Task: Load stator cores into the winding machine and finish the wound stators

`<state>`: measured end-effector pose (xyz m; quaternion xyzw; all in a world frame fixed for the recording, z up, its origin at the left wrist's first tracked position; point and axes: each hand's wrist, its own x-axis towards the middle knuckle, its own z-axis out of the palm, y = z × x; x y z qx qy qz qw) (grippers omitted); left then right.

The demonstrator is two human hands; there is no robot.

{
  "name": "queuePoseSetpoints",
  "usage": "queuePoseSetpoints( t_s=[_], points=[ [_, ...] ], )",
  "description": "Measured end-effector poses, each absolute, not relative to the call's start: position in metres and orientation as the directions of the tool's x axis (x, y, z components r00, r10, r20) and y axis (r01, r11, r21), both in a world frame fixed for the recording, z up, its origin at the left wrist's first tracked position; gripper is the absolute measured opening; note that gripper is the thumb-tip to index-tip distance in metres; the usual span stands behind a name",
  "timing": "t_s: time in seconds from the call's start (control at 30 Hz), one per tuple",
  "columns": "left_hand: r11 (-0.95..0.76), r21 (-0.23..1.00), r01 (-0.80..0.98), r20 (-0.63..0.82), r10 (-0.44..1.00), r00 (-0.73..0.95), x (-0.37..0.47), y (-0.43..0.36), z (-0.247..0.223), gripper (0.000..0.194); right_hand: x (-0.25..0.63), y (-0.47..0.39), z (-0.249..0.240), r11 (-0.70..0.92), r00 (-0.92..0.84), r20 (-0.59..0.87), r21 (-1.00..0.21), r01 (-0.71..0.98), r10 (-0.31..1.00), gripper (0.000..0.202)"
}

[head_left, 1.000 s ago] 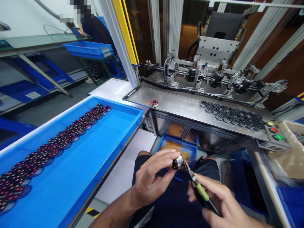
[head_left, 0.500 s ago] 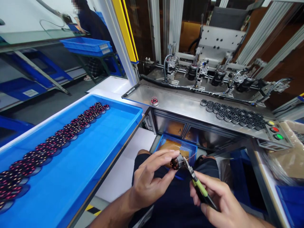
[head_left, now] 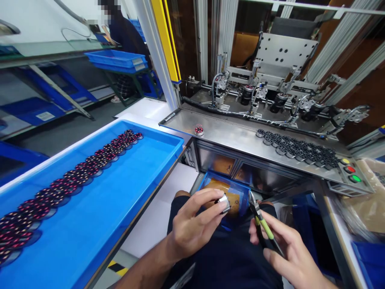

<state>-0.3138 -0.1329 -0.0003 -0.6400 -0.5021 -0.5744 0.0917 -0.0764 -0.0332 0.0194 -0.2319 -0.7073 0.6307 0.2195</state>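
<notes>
My left hand [head_left: 195,222] pinches a small round motor stator [head_left: 223,204] between thumb and fingers, its silvery side turned toward the right. In my right hand [head_left: 285,245] are cutting pliers [head_left: 261,220] with green and black handles; their jaws point up and stand apart from the stator. Below the hands, a blue bin [head_left: 203,179] with brown material in it sits on the floor between my knees. One red-wound stator [head_left: 199,131] stands on the metal ledge [head_left: 228,134] ahead.
A blue tray [head_left: 120,196] at the left carries rows of wound stators [head_left: 72,180]. Dark stator cores [head_left: 300,148] crowd the ledge's right part, by a button box [head_left: 350,170]. Behind stands a winding machine [head_left: 264,88]. A person [head_left: 126,34] works at the back left.
The pliers have drawn back to the right, away from the stator. My left hand has turned the stator so its silvery side shows. The view has shifted slightly.
</notes>
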Motion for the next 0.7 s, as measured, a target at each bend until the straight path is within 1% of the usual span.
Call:
queuePoseSetpoints(
  t_s=[0.1, 0.13, 0.17, 0.2, 0.23, 0.27, 0.3, 0.33, 0.37, 0.43, 0.5, 0.57, 0.7],
  points=[
    [-0.485, 0.479, 0.732, 0.829, 0.523, -0.196, -0.314, -0.134, -0.004, 0.052, -0.077, -0.035, 0.018, 0.101, -0.796, 0.026, -0.994, 0.044, 0.604, 0.067],
    [-0.498, 0.517, 0.697, 0.819, 0.526, -0.232, -0.314, -0.133, -0.006, 0.054, -0.077, -0.034, 0.018, 0.113, -0.8, 0.026, -0.992, 0.052, 0.599, 0.066],
    [-0.513, 0.59, 0.624, 0.785, 0.545, -0.295, -0.314, -0.132, -0.008, 0.054, -0.079, -0.032, 0.019, 0.136, -0.804, 0.029, -0.989, 0.065, 0.594, 0.064],
    [-0.531, 0.685, 0.498, 0.722, 0.583, -0.371, -0.315, -0.131, -0.011, 0.054, -0.082, -0.027, 0.022, 0.178, -0.81, 0.037, -0.98, 0.083, 0.585, 0.062],
    [-0.544, 0.776, 0.319, 0.63, 0.64, -0.44, -0.315, -0.13, -0.014, 0.053, -0.087, -0.021, 0.025, 0.238, -0.815, 0.052, -0.965, 0.107, 0.578, 0.06],
    [-0.536, 0.838, 0.103, 0.513, 0.709, -0.484, -0.315, -0.129, -0.017, 0.053, -0.094, -0.011, 0.029, 0.316, -0.816, 0.08, -0.94, 0.129, 0.572, 0.058],
    [-0.505, 0.855, -0.114, 0.393, 0.777, -0.492, -0.315, -0.128, -0.02, 0.055, -0.103, 0.001, 0.033, 0.407, -0.813, 0.123, -0.901, 0.148, 0.57, 0.058],
    [-0.46, 0.836, -0.3, 0.289, 0.832, -0.473, -0.316, -0.127, -0.023, 0.059, -0.116, 0.016, 0.037, 0.503, -0.802, 0.176, -0.847, 0.172, 0.571, 0.058],
    [-0.413, 0.799, -0.437, 0.209, 0.872, -0.442, -0.316, -0.127, -0.026, 0.064, -0.131, 0.033, 0.041, 0.596, -0.784, 0.237, -0.777, 0.201, 0.573, 0.06],
    [-0.338, 0.733, -0.59, 0.104, 0.914, -0.393, -0.316, -0.128, -0.031, 0.071, -0.167, 0.07, 0.046, 0.729, -0.735, 0.325, -0.604, 0.323, 0.595, 0.065],
    [-0.301, 0.694, -0.654, 0.058, 0.929, -0.366, -0.316, -0.131, -0.033, 0.072, -0.206, 0.106, 0.045, 0.759, -0.692, 0.341, -0.439, 0.481, 0.636, 0.068],
    [-0.294, 0.668, -0.683, 0.049, 0.934, -0.355, -0.316, -0.135, -0.034, 0.071, -0.241, 0.137, 0.038, 0.752, -0.68, 0.333, -0.387, 0.534, 0.654, 0.064],
    [-0.323, 0.6, -0.732, 0.056, 0.93, -0.364, -0.319, -0.142, -0.033, 0.068, -0.284, 0.173, 0.013, 0.743, -0.67, 0.323, -0.337, 0.579, 0.669, 0.057]
  ],
)
